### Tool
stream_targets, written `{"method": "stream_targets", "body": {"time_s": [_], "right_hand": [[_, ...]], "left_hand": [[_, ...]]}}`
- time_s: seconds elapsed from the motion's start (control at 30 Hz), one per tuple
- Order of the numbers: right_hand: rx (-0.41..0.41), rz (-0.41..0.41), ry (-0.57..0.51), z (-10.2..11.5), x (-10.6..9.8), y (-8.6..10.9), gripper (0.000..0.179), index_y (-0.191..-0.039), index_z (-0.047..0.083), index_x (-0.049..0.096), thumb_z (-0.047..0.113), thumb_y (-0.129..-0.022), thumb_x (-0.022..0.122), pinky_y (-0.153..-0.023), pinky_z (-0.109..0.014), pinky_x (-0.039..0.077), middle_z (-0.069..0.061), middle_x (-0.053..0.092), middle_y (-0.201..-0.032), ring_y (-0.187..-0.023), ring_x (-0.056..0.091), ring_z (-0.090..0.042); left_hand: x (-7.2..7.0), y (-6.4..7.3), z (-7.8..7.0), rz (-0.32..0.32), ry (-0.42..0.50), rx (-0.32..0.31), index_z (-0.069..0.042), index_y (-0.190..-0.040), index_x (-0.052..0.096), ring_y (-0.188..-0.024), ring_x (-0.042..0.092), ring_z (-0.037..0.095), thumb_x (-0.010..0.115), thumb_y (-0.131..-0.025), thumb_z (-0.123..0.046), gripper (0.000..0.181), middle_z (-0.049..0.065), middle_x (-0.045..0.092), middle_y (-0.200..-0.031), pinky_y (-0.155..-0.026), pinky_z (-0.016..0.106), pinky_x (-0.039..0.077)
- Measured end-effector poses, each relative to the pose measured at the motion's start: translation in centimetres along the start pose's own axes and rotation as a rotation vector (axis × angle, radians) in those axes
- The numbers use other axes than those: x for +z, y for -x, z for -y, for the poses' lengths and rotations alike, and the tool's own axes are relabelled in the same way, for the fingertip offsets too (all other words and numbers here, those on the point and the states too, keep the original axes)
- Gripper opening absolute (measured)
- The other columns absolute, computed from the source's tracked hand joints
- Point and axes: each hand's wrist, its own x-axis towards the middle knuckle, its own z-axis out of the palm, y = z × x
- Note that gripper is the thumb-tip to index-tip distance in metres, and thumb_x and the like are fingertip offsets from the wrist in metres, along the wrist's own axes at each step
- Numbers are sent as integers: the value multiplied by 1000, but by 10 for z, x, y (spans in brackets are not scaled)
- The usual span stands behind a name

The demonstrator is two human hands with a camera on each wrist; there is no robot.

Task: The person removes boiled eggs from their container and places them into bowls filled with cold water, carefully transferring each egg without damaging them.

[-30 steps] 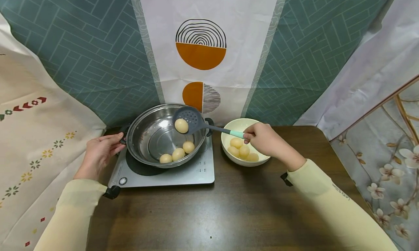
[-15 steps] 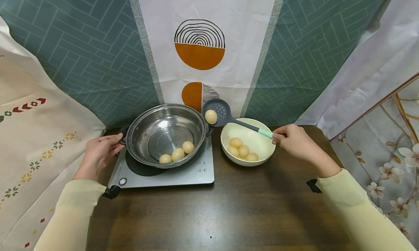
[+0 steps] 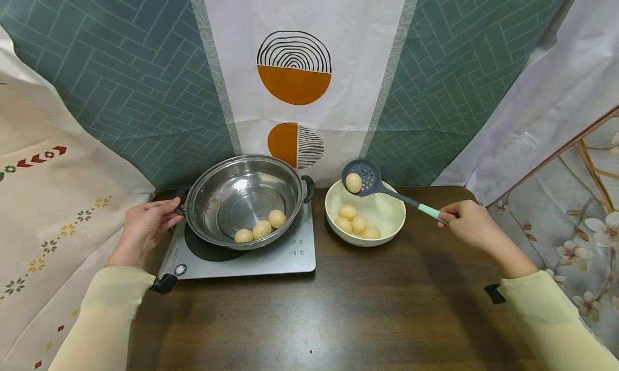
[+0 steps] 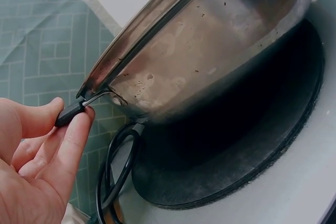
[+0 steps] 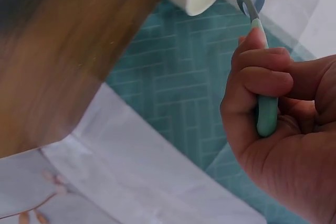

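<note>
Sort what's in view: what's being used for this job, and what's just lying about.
In use:
- steel pan, held by the left hand
- slotted spoon, held by the right hand
- pale balls in pan, bowl and spoon
- cream bowl
- hob, under the pan

Apparently just around:
- black cord
- green patterned cloth
- floral cloth

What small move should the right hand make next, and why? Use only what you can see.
Probably lower the skimmer toward the middle of the bowl. The right hand holds it by the handle, one ball rests on it, and in the head view that ball appears near the bowl's far rim. Four similar balls lie inside.
</note>
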Motion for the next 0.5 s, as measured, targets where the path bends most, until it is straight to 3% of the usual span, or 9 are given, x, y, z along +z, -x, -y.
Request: {"method": "stream_targets", "body": {"time_s": [0.5], "right_hand": [[24,-11,45,-21,6,7,24,-86,7,66,17,-97,48,-45,-25,34,-7,63,-80,-56,42,-16]], "left_hand": [[2,2,-1,-5,-7,12,-8,-85,74,-62,69,14,76,-78,-11,9,0,72,-76,-64,26,60]]}}
